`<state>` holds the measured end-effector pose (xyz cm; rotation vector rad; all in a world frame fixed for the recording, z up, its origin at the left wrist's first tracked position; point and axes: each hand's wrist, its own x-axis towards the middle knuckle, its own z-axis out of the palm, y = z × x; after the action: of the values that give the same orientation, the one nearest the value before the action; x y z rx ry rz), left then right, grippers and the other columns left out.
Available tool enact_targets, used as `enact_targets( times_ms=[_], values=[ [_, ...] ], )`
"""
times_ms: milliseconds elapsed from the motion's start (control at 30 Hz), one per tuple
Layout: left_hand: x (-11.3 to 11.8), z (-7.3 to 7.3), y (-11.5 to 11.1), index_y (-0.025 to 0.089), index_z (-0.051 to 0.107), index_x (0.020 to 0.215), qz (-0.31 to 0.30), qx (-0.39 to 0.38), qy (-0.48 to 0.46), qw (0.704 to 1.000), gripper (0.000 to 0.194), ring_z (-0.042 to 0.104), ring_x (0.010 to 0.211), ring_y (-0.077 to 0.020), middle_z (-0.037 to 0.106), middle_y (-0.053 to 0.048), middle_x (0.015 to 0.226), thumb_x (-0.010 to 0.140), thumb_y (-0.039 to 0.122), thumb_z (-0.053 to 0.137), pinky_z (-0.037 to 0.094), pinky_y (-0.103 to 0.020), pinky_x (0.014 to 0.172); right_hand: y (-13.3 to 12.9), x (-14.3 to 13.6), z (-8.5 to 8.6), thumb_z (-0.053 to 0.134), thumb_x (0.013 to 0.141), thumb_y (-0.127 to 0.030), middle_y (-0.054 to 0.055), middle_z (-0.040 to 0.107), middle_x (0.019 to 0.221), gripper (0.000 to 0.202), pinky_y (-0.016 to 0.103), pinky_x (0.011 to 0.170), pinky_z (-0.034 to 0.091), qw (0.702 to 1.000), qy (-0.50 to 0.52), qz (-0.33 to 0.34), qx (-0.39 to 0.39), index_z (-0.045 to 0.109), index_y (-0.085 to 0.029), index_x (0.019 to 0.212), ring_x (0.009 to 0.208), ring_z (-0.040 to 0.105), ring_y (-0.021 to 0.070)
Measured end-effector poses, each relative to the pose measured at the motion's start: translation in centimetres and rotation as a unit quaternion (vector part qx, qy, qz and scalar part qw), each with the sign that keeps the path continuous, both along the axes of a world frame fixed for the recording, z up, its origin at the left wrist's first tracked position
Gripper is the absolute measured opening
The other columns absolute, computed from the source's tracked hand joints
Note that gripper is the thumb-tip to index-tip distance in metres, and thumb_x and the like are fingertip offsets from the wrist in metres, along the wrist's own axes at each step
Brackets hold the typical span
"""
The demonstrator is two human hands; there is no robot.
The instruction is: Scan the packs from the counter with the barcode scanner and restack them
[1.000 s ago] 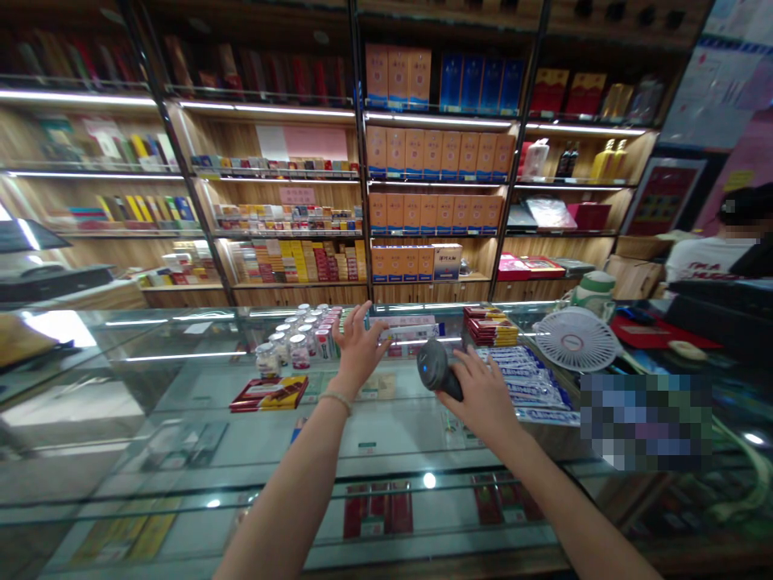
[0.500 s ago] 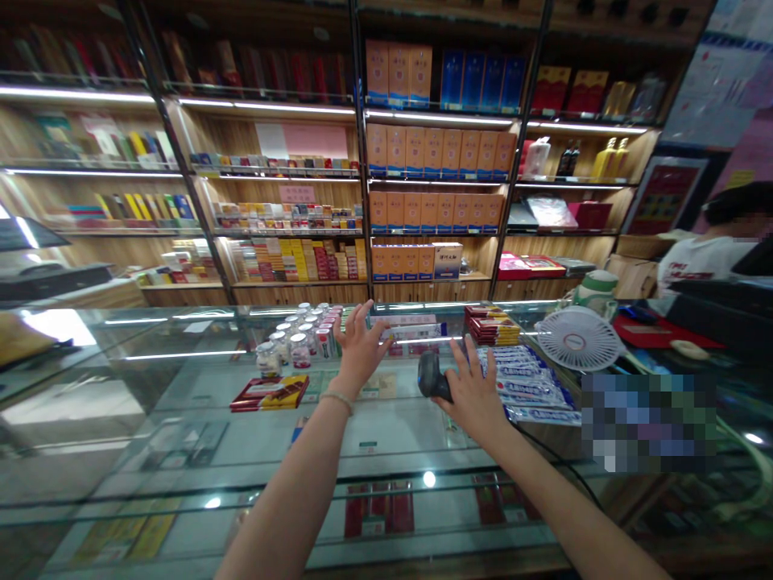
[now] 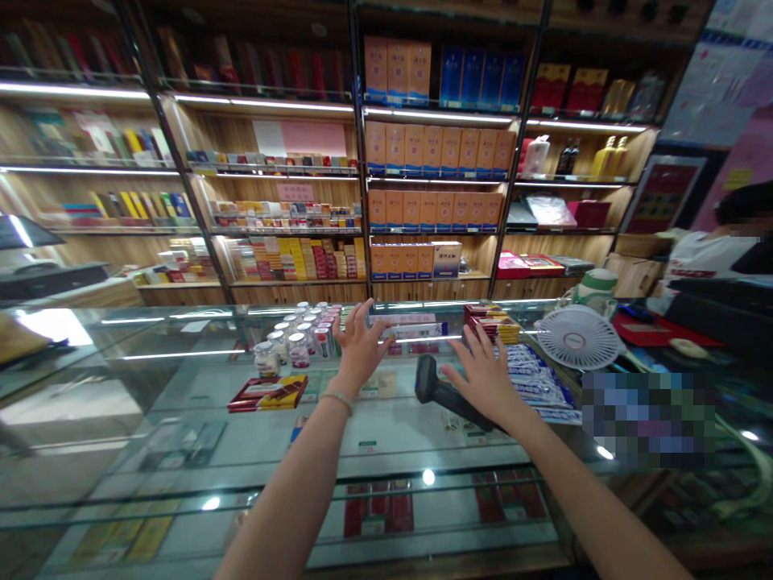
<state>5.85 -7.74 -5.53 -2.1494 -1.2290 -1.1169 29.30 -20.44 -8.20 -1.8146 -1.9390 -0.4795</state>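
Observation:
My left hand (image 3: 359, 346) is raised over the glass counter with its fingers spread, holding nothing. Just right of its fingertips lies a single white-and-blue packet (image 3: 418, 330). Several small lidded jars (image 3: 298, 351) stand left of it, with chocolate bars (image 3: 269, 392) in red and yellow wrappers in front of them. My right hand (image 3: 486, 374) is open too, fingers apart. Beside and partly under it a black handheld barcode scanner (image 3: 445, 393) rests on the glass, its handle end covered by my wrist. Rows of blue-and-white stick packets (image 3: 540, 379) lie right of this hand.
A stack of red-and-yellow bars (image 3: 492, 322) sits beyond my right hand. Further right stand a white fan (image 3: 578, 338) and a green-and-white jug (image 3: 597, 288). A person (image 3: 706, 250) is at the far right. Shelves of boxed goods (image 3: 423, 211) line the back wall.
My right hand has come off the scanner and moved up and to the right, uncovering more of its handle. My left hand has hardly moved.

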Motion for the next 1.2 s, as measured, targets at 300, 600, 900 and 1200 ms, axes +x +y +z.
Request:
enact_targets(
  times_ms=[300, 600, 900, 1200],
  values=[
    [0.0, 0.3, -0.4, 0.031, 0.071, 0.103, -0.013, -0.01, 0.003, 1.0, 0.024, 0.035, 0.148, -0.0355, 0.041, -0.009, 0.161, 0.081, 0.036, 0.079, 0.011, -0.063, 0.121, 4.1, 1.4, 2.2, 0.07, 0.088, -0.027, 0.011, 0.031, 0.167, 0.051, 0.064, 0.121, 0.013, 0.995, -0.029, -0.003, 0.101, 0.062, -0.034, 0.138, 0.154, 0.023, 0.0378],
    [0.7, 1.1, -1.1, 0.031, 0.074, 0.1, -0.024, -0.005, -0.003, 1.0, 0.016, 0.036, 0.148, -0.0346, 0.043, -0.009, 0.16, 0.086, 0.038, 0.075, 0.013, -0.062, 0.121, 4.6, 2.0, 3.4, 0.066, 0.091, -0.025, 0.011, 0.039, 0.163, 0.025, 0.06, 0.121, 0.011, 0.989, -0.03, 0.013, 0.143, 0.07, -0.028, 0.115, 0.153, 0.026, 0.0337],
    [1.8, 2.1, -1.8, 0.028, 0.078, 0.084, -0.057, -0.027, -0.029, 0.998, 0.024, 0.031, 0.148, -0.035, 0.047, -0.005, 0.159, 0.094, 0.042, 0.062, 0.01, -0.066, 0.121, 4.6, 4.7, 5.8, 0.06, 0.095, -0.04, 0.006, 0.055, 0.151, 0.021, 0.057, 0.114, 0.025, 0.98, 0.129, 0.033, 0.147, 0.076, -0.027, 0.091, 0.144, 0.036, 0.0321],
    [1.8, 3.8, -2.4, 0.027, 0.079, 0.082, -0.083, -0.096, -0.024, 0.992, 0.028, 0.033, 0.146, -0.0366, 0.05, -0.006, 0.155, 0.094, 0.046, 0.062, 0.014, -0.069, 0.12, 6.1, 5.3, 7.0, 0.054, 0.096, -0.046, 0.008, 0.059, 0.146, 0.031, 0.053, 0.113, 0.029, 0.971, 0.174, 0.038, 0.159, 0.076, -0.025, 0.088, 0.136, 0.043, 0.031]
  ],
)
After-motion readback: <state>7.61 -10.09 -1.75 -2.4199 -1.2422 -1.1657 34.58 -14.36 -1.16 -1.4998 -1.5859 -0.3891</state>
